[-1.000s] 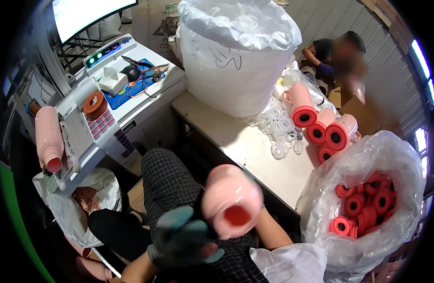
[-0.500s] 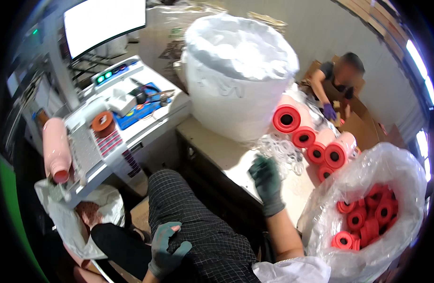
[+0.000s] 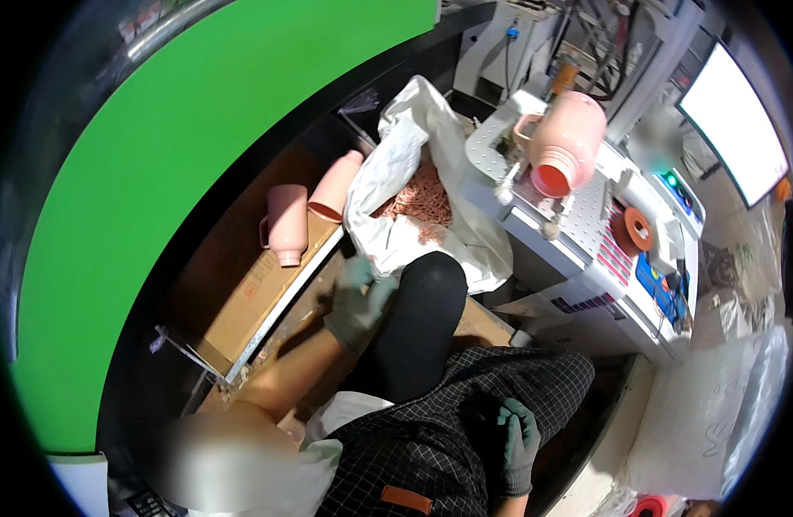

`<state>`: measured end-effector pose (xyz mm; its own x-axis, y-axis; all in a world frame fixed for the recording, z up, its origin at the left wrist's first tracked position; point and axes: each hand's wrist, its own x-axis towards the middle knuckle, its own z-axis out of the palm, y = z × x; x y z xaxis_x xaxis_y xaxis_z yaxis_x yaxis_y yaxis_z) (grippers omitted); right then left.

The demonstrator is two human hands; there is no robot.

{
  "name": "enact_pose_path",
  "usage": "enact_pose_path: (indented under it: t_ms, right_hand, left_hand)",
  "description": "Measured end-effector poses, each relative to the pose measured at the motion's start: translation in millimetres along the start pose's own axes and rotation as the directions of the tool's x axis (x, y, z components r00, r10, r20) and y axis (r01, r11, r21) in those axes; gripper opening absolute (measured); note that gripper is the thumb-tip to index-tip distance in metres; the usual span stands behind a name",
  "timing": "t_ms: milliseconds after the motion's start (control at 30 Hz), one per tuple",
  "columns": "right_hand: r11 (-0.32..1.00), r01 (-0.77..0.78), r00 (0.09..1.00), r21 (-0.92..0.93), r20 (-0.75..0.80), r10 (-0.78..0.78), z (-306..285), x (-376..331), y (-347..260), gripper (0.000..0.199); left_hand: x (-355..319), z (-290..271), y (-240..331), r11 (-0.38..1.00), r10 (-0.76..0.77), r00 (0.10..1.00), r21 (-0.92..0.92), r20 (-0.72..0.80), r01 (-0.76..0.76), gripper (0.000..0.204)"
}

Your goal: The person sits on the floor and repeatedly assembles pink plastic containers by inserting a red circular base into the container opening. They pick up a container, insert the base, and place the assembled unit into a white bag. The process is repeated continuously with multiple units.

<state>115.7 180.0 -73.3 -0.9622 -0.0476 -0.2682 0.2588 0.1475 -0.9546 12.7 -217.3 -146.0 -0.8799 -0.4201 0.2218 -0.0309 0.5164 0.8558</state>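
My left hand [image 3: 359, 302], in a grey-green glove, reaches beside a white bag [image 3: 478, 254]. Its fingers are apart, a little smeared, with nothing seen in them. Just beyond it, a pink jug with a handle [image 3: 287, 220] and a second pink jug [image 3: 334, 188] rest upside down at a cardboard box [image 3: 245, 306]. My right hand [image 3: 519, 435], gloved alike, lies by my checked apron [image 3: 534, 379]; its fingers are loosely bent and hold nothing I can see. A third pink jug [image 3: 577, 129] lies over a perforated machine bed [image 3: 495, 151], mouth towards me.
Pink granules [image 3: 420, 198] fill part of the white bag. An orange roll [image 3: 631, 231] and a blue mat [image 3: 663, 289] are on the machine table at right, under a lit screen [image 3: 732, 125]. A large green panel [image 3: 129, 207] curves along the left.
My view has swung to the left, bringing the box and two jugs into sight. My left hand has moved from my lap out beside the bag; my right hand has come back to my lap.
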Motion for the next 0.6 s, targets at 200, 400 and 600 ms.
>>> enact_pose_path:
  t_ms: [200,400,600]
  right_hand:
    - [0.999,-0.053,0.999,0.005,-0.013,0.053,9,10,0,0.031]
    - [0.997,-0.082,0.996,0.003,-0.022,0.082,27,11,11,0.030]
    - [0.991,-0.029,0.998,-0.131,0.057,0.036,38,11,8,0.014]
  left_hand:
    - [50,-39,-272,0.925,-0.151,0.926,0.282,-0.345,0.255,0.027]
    - [159,-13,-291,0.835,-0.422,0.873,0.269,-0.245,0.480,0.031]
    - [221,16,-298,0.741,-0.611,0.768,0.202,-0.192,0.640,0.029]
